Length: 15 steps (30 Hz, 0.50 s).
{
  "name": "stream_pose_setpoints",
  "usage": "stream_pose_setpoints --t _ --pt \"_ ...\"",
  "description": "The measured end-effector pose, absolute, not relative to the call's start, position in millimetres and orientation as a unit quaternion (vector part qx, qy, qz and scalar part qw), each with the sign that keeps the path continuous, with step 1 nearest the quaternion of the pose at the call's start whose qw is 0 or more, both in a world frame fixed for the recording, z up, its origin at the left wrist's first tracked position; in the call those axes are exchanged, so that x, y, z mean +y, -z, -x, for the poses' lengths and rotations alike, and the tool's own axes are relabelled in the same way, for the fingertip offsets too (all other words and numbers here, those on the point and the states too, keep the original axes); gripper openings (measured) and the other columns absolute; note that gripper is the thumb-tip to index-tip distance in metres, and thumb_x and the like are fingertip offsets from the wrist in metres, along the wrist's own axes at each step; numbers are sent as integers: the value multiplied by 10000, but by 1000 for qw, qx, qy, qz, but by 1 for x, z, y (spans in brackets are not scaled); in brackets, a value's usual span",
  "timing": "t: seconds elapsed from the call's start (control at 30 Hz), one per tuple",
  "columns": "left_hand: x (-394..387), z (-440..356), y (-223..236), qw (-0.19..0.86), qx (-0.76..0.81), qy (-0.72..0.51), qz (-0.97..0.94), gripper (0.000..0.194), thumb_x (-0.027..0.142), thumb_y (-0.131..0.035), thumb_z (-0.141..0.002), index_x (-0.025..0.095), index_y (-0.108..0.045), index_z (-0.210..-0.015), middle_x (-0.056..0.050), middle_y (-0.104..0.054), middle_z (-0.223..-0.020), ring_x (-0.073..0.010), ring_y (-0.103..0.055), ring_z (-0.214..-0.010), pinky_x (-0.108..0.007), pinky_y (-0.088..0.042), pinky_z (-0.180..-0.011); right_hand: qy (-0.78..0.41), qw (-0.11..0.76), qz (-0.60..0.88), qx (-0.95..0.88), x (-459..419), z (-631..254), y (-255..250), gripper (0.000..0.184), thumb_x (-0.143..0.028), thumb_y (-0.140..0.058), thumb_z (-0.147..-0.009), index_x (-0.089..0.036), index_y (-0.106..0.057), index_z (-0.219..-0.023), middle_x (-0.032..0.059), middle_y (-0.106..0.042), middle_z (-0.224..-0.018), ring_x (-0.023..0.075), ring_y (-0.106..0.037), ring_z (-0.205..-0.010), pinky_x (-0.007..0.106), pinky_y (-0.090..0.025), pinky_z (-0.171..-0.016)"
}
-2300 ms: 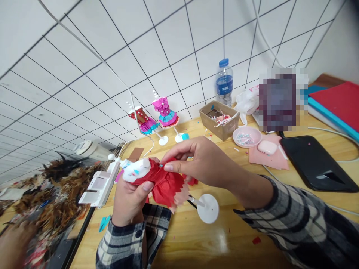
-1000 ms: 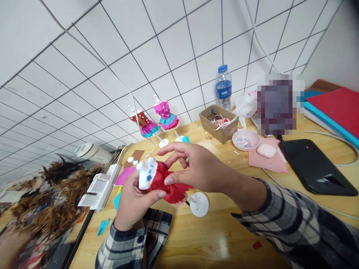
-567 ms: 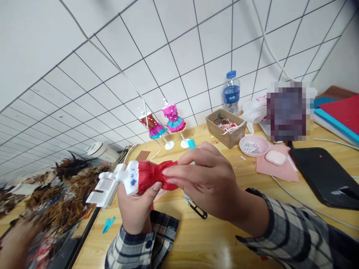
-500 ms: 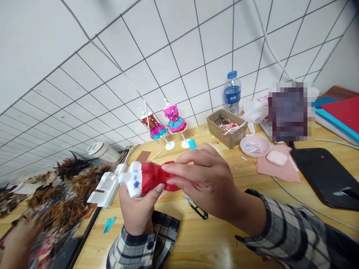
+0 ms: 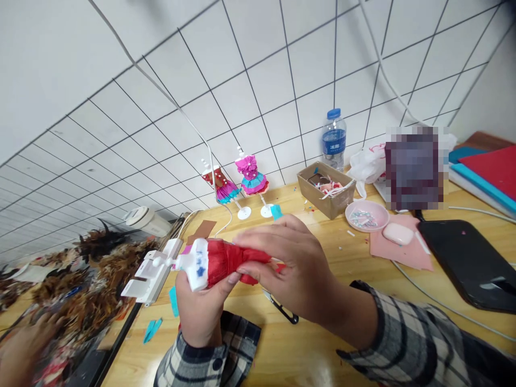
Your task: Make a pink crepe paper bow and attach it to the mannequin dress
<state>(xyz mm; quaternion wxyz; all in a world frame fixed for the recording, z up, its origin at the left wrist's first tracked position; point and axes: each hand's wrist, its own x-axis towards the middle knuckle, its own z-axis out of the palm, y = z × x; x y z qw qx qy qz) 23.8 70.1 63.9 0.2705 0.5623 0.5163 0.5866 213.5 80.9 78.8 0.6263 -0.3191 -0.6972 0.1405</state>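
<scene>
A small white dress form (image 5: 196,271) with blue marks on its chest lies sideways in the middle of the view. Red crepe-like paper (image 5: 222,263) wraps its lower body as a dress. My left hand (image 5: 201,312) grips the form from below, thumb along its front. My right hand (image 5: 290,263) pinches the red paper at the skirt end, its fingers over the top. Black-handled thread snips (image 5: 282,306) lie on the table below my right hand, partly hidden by it. Two finished-looking dress forms in pink, blue and red dresses (image 5: 252,174) stand on white bases behind.
On the wooden table (image 5: 306,344) are a box of scraps (image 5: 326,196), a pink bowl of beads (image 5: 367,216), a water bottle (image 5: 334,140), a black phone-like slab (image 5: 467,263) and a white power strip (image 5: 155,274). At left, another person's hand (image 5: 36,344) rests among brown feathers (image 5: 100,269).
My hands and the dress form have shifted slightly right and down in view. My right fingers have moved from pinching at the waist to lying flatter over the red skirt paper.
</scene>
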Motion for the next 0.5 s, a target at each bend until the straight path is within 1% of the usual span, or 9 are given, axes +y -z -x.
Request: stream_pose_setpoints --t 0.07,0.1,0.17,0.2,0.3,0.5 --pt "70 -24 -62 263 519 -598 -552 491 314 -840 -626 183 -650 -1060 -51 -720 -957 -237 -687 -893 -345 -575 -799 -93 643 342 -678 79 -213 -79 180 -273 -669 -859 -238 -674 -1035 57 -680 -1118 190 -624 -995 357 -439 -885" --pt "70 -24 -61 259 522 -601 -548 484 318 -841 -624 177 -654 -1049 -51 -724 -928 -238 -692 -871 -342 -581 -778 -72 648 345 -675 78 -213 -78 144 -270 -675 -854 -252 -690 -996 57 -663 -1130 193 -615 -994 358 -448 -871" --pt "70 -22 -59 255 525 -601 -546 474 320 -844 -619 175 -659 -1031 -48 -728 -882 -241 -697 -848 -342 -589 -754 -47 649 335 -681 77 -213 -77 80 -268 -683 -848 -274 -714 -921 40 -664 -1074 182 -611 -930 347 -463 -819" --pt "70 -21 -59 254 528 -600 -545 476 317 -847 -614 178 -660 -1029 -45 -729 -870 -245 -698 -847 -345 -591 -750 -44 646 329 -687 78 -212 -76 85 -271 -687 -846 -277 -720 -923 33 -670 -1043 177 -609 -898 344 -465 -800" --pt "70 -19 -59 253 532 -600 -541 502 319 -860 -593 186 -662 -1035 -43 -733 -864 -254 -699 -845 -351 -595 -740 -63 638 336 -690 80 -210 -75 173 -292 -704 -834 -268 -723 -1004 35 -682 -1024 171 -601 -857 351 -467 -784" --pt "71 -21 -64 262 536 -585 -550 545 306 -898 -502 160 -685 -982 -75 -736 -945 -273 -695 -887 -343 -590 -772 -163 627 335 -684 83 -207 -75 149 -264 -722 -812 -275 -751 -958 30 -698 -1052 183 -613 -892 363 -476 -811"
